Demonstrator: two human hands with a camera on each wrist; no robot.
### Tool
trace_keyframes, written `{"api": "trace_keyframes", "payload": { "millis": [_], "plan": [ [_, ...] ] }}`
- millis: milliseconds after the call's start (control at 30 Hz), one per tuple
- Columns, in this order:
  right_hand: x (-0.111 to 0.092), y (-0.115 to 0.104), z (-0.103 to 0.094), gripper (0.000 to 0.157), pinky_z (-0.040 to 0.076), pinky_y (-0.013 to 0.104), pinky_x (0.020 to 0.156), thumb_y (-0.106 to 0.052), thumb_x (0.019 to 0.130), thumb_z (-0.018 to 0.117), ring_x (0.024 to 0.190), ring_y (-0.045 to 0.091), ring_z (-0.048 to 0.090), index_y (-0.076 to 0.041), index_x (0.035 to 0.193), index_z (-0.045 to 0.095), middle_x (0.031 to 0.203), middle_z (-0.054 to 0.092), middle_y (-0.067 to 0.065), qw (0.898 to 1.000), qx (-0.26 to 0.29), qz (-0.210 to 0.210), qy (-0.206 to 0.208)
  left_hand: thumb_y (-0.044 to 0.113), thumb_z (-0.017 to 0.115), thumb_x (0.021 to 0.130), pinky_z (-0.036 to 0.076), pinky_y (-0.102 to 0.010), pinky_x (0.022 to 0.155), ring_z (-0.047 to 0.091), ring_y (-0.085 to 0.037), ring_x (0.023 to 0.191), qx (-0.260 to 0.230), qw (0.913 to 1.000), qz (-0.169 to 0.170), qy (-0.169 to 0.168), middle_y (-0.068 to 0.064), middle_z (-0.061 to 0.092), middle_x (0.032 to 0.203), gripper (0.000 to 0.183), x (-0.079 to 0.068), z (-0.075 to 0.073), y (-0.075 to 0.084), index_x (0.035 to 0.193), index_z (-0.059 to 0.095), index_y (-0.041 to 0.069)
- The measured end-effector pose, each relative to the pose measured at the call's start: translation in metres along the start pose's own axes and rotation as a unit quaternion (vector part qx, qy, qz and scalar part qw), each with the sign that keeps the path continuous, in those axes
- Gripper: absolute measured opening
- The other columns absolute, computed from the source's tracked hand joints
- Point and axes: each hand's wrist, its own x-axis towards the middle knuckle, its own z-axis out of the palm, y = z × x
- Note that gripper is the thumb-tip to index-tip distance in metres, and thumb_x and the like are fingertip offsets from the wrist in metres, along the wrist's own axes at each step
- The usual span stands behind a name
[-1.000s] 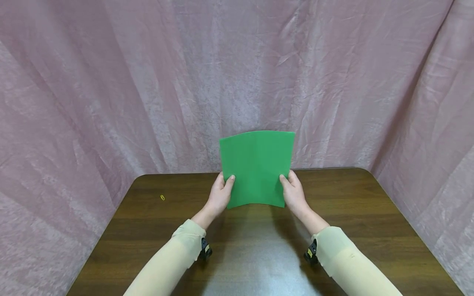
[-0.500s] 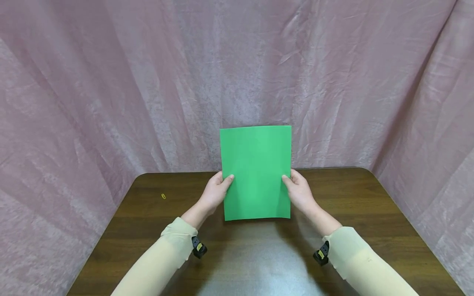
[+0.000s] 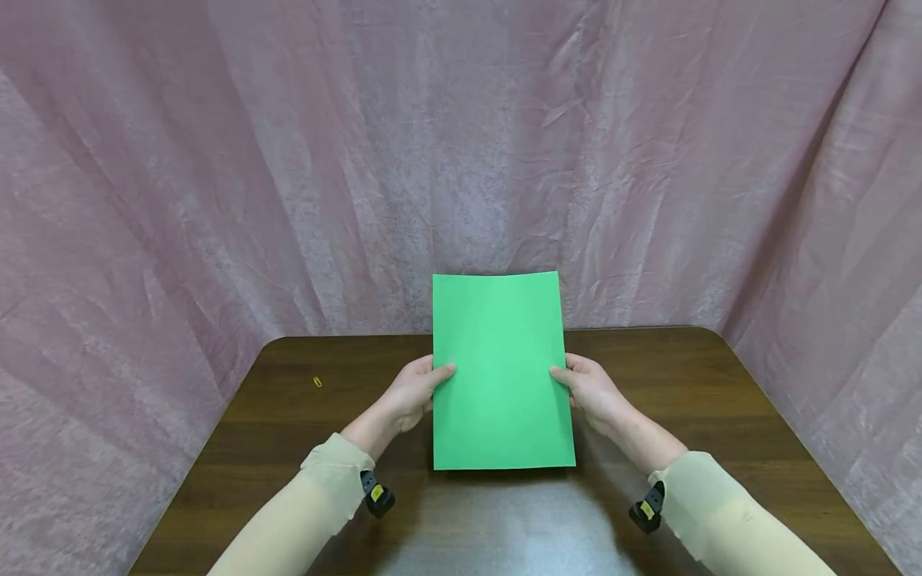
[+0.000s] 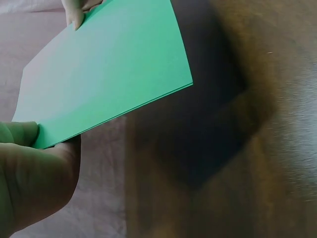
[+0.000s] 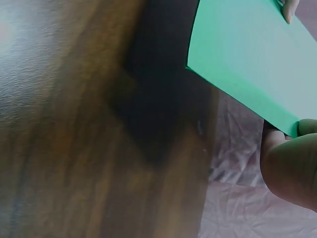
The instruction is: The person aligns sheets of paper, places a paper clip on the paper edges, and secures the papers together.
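Person's got a green sheet (image 3: 502,400) up above the counter (image 3: 266,456), straight out at their twelve o'clock. Left grip (image 3: 412,390) pinches its nine o'clock edge, right grip (image 3: 594,392) pinches three. Yellow paperclip (image 3: 317,382) lies well beyond nine, lol.

Room to pass lies between the green sheet (image 3: 499,408) and the table (image 3: 720,408) below; the pink curtain (image 3: 461,160) bars the far side; a yellow paperclip (image 3: 317,382) lies left.
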Motion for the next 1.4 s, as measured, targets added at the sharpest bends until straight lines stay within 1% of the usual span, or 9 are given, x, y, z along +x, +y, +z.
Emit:
{"api": "trace_keyframes", "payload": {
  "millis": [167,233,533,633,733,900,1100,1267,1400],
  "plan": [
    [-0.002,0.012,0.001,0.041,0.056,0.033,0.084,-0.012,0.111,0.042,0.096,0.014,0.070,0.008,0.147,0.044,0.114,0.072,0.010,1.000,0.005,0.015,-0.010,0.020,0.050,0.110,0.060,-0.043,0.086,0.071,-0.025,0.103,-0.018,0.9996,-0.021,-0.005,-0.017,0.066,0.125,0.043,-0.002,-0.001,-0.014,0.148,0.045,0.000],
    [-0.003,0.016,0.002,0.039,0.055,0.030,0.079,-0.012,0.111,0.043,0.088,0.012,0.069,0.008,0.145,0.046,0.110,0.073,0.010,1.000,0.001,0.021,-0.008,0.020,0.051,0.110,0.060,-0.043,0.086,0.071,-0.024,0.103,-0.024,0.9994,-0.024,-0.008,-0.017,0.065,0.124,0.045,-0.002,-0.001,-0.020,0.149,0.043,-0.001],
    [-0.002,0.038,0.003,0.042,0.055,0.030,0.076,-0.013,0.111,0.043,0.087,0.013,0.069,0.010,0.146,0.042,0.111,0.073,0.012,0.999,0.005,0.046,-0.015,0.018,0.049,0.110,0.061,-0.040,0.084,0.072,-0.022,0.098,-0.041,0.9979,-0.044,-0.023,-0.016,0.069,0.117,0.043,-0.002,-0.005,-0.045,0.146,0.044,-0.005],
    [0.000,0.046,0.003,0.043,0.056,0.032,0.077,-0.013,0.111,0.042,0.089,0.015,0.069,0.010,0.147,0.041,0.113,0.072,0.013,0.998,0.010,0.056,-0.016,0.019,0.050,0.110,0.060,-0.041,0.084,0.073,-0.023,0.098,-0.041,0.9976,-0.050,-0.025,-0.017,0.069,0.116,0.043,0.000,-0.007,-0.051,0.145,0.044,-0.005],
    [0.002,0.052,0.004,0.044,0.057,0.036,0.084,-0.012,0.112,0.040,0.101,0.019,0.070,0.012,0.149,0.036,0.120,0.069,0.013,0.998,0.020,0.057,-0.023,0.020,0.050,0.110,0.060,-0.040,0.084,0.072,-0.023,0.098,-0.036,0.9977,-0.053,-0.024,-0.017,0.069,0.117,0.044,0.002,-0.008,-0.056,0.146,0.043,-0.006],
    [0.004,0.058,0.005,0.044,0.056,0.038,0.088,-0.010,0.112,0.038,0.107,0.022,0.068,0.012,0.149,0.034,0.125,0.066,0.018,0.997,0.028,0.063,-0.026,0.020,0.049,0.111,0.060,-0.039,0.084,0.072,-0.023,0.099,-0.034,0.9974,-0.061,-0.020,-0.017,0.068,0.117,0.045,0.003,-0.009,-0.061,0.147,0.041,-0.006],
    [0.005,0.057,0.004,0.045,0.054,0.038,0.092,-0.011,0.112,0.038,0.114,0.022,0.064,0.009,0.152,0.032,0.136,0.059,0.020,0.997,0.027,0.072,-0.028,0.019,0.049,0.110,0.060,-0.039,0.086,0.071,-0.024,0.102,-0.031,0.9975,-0.060,-0.020,-0.018,0.066,0.120,0.046,0.004,-0.008,-0.060,0.148,0.039,-0.005],
    [0.010,0.053,0.004,0.048,0.051,0.040,0.096,-0.009,0.112,0.036,0.120,0.025,0.059,0.006,0.156,0.027,0.144,0.050,0.021,0.996,0.045,0.072,-0.021,0.019,0.049,0.110,0.060,-0.040,0.085,0.070,-0.025,0.102,-0.024,0.9981,-0.054,-0.013,-0.019,0.065,0.122,0.048,0.005,-0.007,-0.060,0.150,0.038,-0.005],
    [0.013,0.049,0.005,0.050,0.047,0.045,0.101,-0.009,0.112,0.033,0.128,0.032,0.051,0.005,0.159,0.020,0.150,0.040,0.024,0.996,0.058,0.071,-0.020,0.021,0.049,0.111,0.060,-0.042,0.085,0.070,-0.025,0.103,-0.011,0.9988,-0.047,-0.012,-0.018,0.065,0.123,0.048,0.005,-0.006,-0.062,0.150,0.039,-0.005]
  ]
}}
